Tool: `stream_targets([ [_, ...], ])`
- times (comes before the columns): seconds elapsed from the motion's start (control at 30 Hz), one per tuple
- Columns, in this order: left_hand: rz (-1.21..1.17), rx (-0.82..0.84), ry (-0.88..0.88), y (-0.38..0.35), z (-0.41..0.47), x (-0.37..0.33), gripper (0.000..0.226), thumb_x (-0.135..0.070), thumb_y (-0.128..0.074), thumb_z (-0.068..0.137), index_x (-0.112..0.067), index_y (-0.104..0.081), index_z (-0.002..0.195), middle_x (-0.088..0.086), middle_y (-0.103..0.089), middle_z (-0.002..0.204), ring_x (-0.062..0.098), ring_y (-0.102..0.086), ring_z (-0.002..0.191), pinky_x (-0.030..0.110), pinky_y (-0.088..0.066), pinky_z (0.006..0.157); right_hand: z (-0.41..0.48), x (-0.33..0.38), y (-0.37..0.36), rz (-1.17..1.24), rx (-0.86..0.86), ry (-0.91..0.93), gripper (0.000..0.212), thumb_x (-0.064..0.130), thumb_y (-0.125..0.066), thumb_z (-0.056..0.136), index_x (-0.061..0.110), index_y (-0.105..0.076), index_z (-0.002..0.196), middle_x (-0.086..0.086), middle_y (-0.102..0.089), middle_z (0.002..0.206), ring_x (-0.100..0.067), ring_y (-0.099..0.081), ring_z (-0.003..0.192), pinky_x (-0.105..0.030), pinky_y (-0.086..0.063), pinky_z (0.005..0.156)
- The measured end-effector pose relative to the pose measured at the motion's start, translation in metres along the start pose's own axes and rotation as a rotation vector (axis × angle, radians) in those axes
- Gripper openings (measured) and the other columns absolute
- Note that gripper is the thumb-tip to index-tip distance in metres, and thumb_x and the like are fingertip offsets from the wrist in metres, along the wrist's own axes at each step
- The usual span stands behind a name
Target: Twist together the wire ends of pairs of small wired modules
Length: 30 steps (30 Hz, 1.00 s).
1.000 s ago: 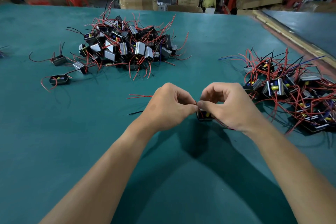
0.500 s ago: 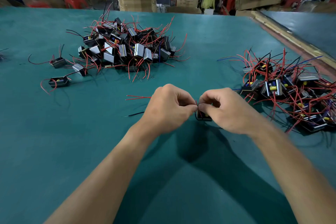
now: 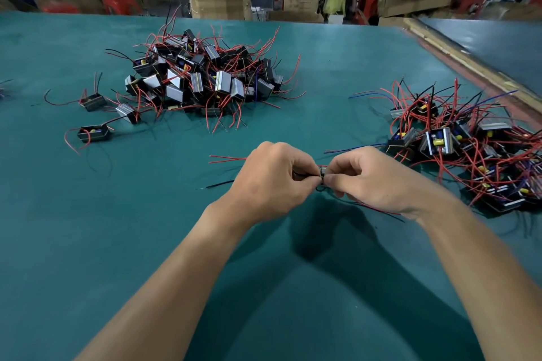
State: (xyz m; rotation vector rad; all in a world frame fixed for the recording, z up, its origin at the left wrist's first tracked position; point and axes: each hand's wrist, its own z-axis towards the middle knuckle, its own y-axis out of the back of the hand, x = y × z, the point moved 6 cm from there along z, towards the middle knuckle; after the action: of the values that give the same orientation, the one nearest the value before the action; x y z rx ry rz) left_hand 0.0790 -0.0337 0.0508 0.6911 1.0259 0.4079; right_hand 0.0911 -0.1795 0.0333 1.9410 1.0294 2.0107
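Note:
My left hand [image 3: 271, 177] and my right hand [image 3: 371, 180] meet at the middle of the green table, fingertips almost touching. Between them both pinch thin black and red wire ends [image 3: 319, 176] of small modules; the modules themselves are mostly hidden under my fingers. Red wires [image 3: 227, 159] and a black wire [image 3: 217, 184] stick out to the left of my left hand. More wires [image 3: 378, 209] trail out below my right wrist.
A big pile of small black-and-silver modules with red and black wires [image 3: 202, 79] lies at the far left-centre, with a few strays [image 3: 93, 133] beside it. A second tangled pile [image 3: 466, 143] lies at the right. Cardboard boxes [image 3: 220, 4] and people stand beyond the table.
My right hand has rolled over, knuckles now up, fingers pinching the wires from above. The module seen under my fingers earlier is now hidden. My left hand stays put.

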Motion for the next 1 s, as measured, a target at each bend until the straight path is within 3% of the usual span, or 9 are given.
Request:
stream_targets([
  [0.17,-0.001,0.039,0.006,-0.003,0.0,0.0,0.008,-0.016,-0.07,0.079,-0.019,-0.077,0.074,-0.011,-0.063,0.054,0.002,-0.054,0.05,0.023,-0.044,0.055,0.0,-0.002,0.002,-0.034,0.031,0.021,0.024,0.015,-0.066,0.092,0.016,-0.069,0.068,0.006,-0.063,0.058,-0.008,-0.048,0.055,-0.021,-0.039,0.054],
  [0.3,-0.057,0.032,0.085,0.0,0.001,0.007,0.009,-0.026,-0.071,0.08,-0.025,-0.074,0.072,-0.012,-0.065,0.056,0.005,-0.056,0.05,0.022,-0.045,0.054,0.003,0.004,0.013,-0.074,-0.156,0.137,0.021,0.007,-0.064,0.09,0.02,-0.071,0.075,0.008,-0.07,0.065,-0.006,-0.056,0.057,-0.021,-0.045,0.059],
  [0.43,-0.116,0.067,0.126,-0.001,0.001,0.009,0.01,-0.028,-0.07,0.085,-0.025,-0.075,0.076,-0.004,-0.067,0.058,0.019,-0.057,0.052,0.031,-0.049,0.052,0.003,0.004,0.016,-0.281,-0.262,0.183,0.016,0.014,-0.072,0.086,0.027,-0.072,0.096,0.016,-0.07,0.091,-0.006,-0.061,0.085,-0.017,-0.042,0.068],
  [0.5,-0.137,0.088,0.12,-0.002,0.001,0.008,0.012,-0.024,-0.07,0.085,-0.022,-0.074,0.074,0.001,-0.067,0.059,0.024,-0.057,0.055,0.033,-0.049,0.054,0.003,0.002,0.014,-0.353,-0.253,0.178,0.023,0.014,-0.072,0.085,0.024,-0.072,0.106,0.012,-0.069,0.102,-0.011,-0.059,0.094,-0.024,-0.044,0.076],
  [0.57,-0.152,0.1,0.111,-0.002,0.0,0.008,0.012,-0.022,-0.07,0.083,-0.021,-0.074,0.072,0.001,-0.065,0.058,0.016,-0.05,0.049,0.03,-0.045,0.051,0.005,0.001,0.008,-0.417,-0.234,0.158,0.026,0.017,-0.071,0.085,0.023,-0.072,0.111,0.008,-0.07,0.108,-0.015,-0.059,0.101,-0.033,-0.046,0.089],
  [0.67,-0.194,0.095,0.119,0.0,0.0,0.008,0.009,-0.026,-0.072,0.08,-0.024,-0.075,0.072,-0.005,-0.062,0.054,0.008,-0.045,0.045,0.024,-0.039,0.046,0.009,-0.003,0.0,-0.447,-0.204,0.115,0.021,0.024,-0.07,0.086,0.026,-0.073,0.107,0.008,-0.072,0.099,-0.017,-0.064,0.095,-0.036,-0.049,0.091],
  [0.77,-0.241,-0.019,0.191,0.006,0.003,0.012,0.018,-0.038,-0.066,0.08,-0.023,-0.073,0.073,-0.003,-0.066,0.058,0.015,-0.05,0.046,0.035,-0.049,0.048,0.009,-0.004,0.001,-0.446,-0.222,0.093,0.012,0.029,-0.071,0.086,0.029,-0.075,0.097,0.014,-0.069,0.081,-0.013,-0.063,0.076,-0.032,-0.051,0.08],
  [0.9,-0.094,-0.234,0.292,0.023,0.006,0.028,0.015,-0.03,-0.066,0.087,-0.023,-0.072,0.075,-0.011,-0.07,0.064,0.01,-0.061,0.056,0.029,-0.052,0.063,0.009,-0.003,0.005,-0.408,-0.234,0.073,0.009,0.031,-0.067,0.085,0.035,-0.074,0.086,0.019,-0.073,0.083,-0.01,-0.067,0.083,-0.033,-0.053,0.082],
  [1.0,-0.001,-0.183,0.309,0.021,0.004,0.03,0.006,-0.024,-0.068,0.085,-0.026,-0.074,0.086,-0.018,-0.071,0.078,0.006,-0.066,0.076,0.027,-0.053,0.079,0.009,-0.004,0.007,-0.421,-0.211,0.039,0.018,0.034,-0.063,0.087,0.043,-0.069,0.073,0.023,-0.07,0.075,-0.008,-0.066,0.079,-0.031,-0.052,0.078],
])
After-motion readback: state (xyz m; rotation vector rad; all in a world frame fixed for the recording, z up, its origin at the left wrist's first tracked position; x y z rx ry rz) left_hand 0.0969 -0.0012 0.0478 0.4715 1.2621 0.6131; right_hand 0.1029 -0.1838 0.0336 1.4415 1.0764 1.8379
